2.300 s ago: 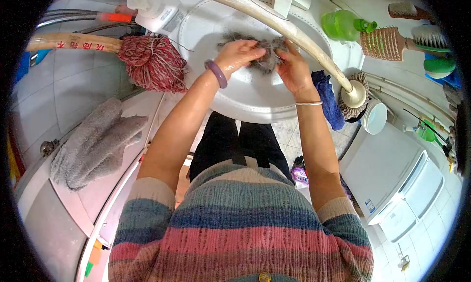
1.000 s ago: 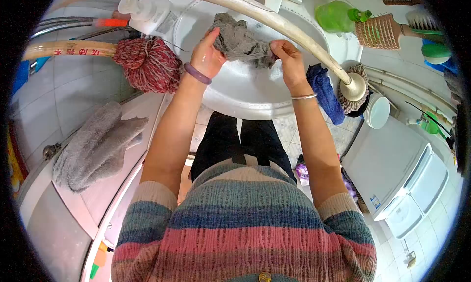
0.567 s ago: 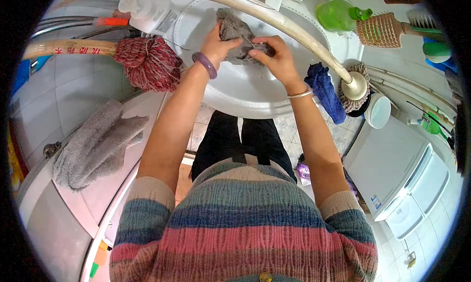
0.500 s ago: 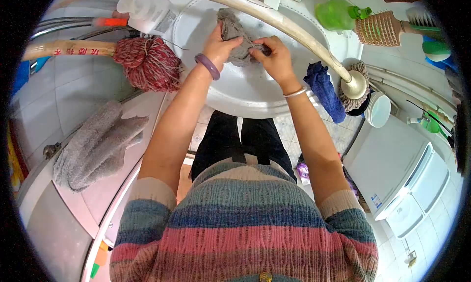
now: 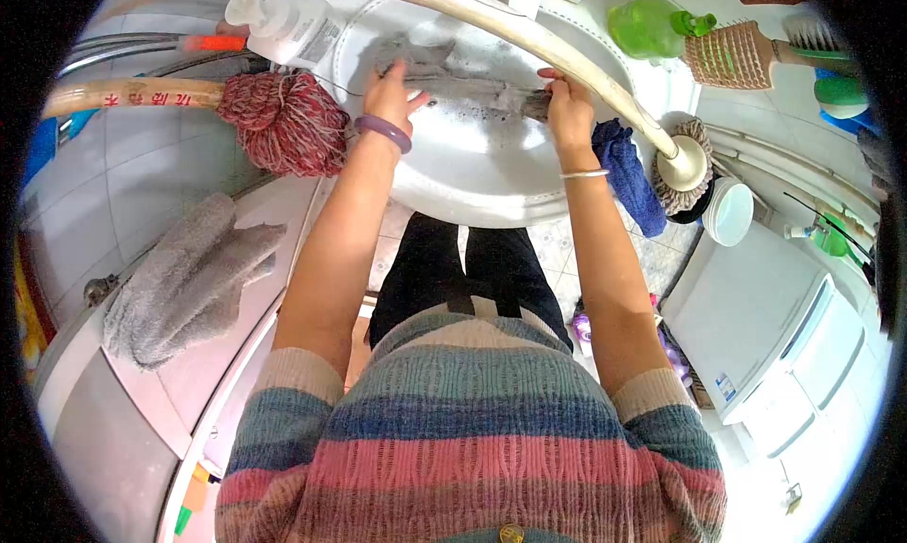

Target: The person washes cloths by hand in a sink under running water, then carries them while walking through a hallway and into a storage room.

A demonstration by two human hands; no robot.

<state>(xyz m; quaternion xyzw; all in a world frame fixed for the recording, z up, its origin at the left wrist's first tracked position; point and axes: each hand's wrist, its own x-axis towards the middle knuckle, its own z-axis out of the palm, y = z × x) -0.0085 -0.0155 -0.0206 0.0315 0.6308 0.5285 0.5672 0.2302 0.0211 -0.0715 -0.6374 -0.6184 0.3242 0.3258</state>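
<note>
Both our hands have drawn apart since the earlier frame, and the one grey cloth [image 5: 463, 85] between them, bunched then, is now stretched out across the single white sink [image 5: 482, 179] at the upper centre of the frame. Our right hand [image 5: 570, 113] is closed on the cloth's right end; our left hand [image 5: 389, 101] is by the other end, its thumb standing off from the fingers — we cannot tell whether those fingers grip it. We wear two bangles, one purple [image 5: 385, 134] on the left wrist and one silver [image 5: 585, 174] on the right. Two mop heads flank us: a red and grey one [image 5: 283, 127] at upper left, a beige one [image 5: 682, 170] at right, and a long pale pole [image 5: 567, 57] crosses over the sink. We count two bottles at the top, one white pump bottle [image 5: 293, 28] left and one green bottle [image 5: 647, 28] right, with three brushes [image 5: 732, 57] in the upper right corner. One blue cloth [image 5: 628, 179] hangs just beside the sink's right side, near one white bucket [image 5: 728, 212] — and one grey towel [image 5: 179, 279] drapes at the left.
</note>
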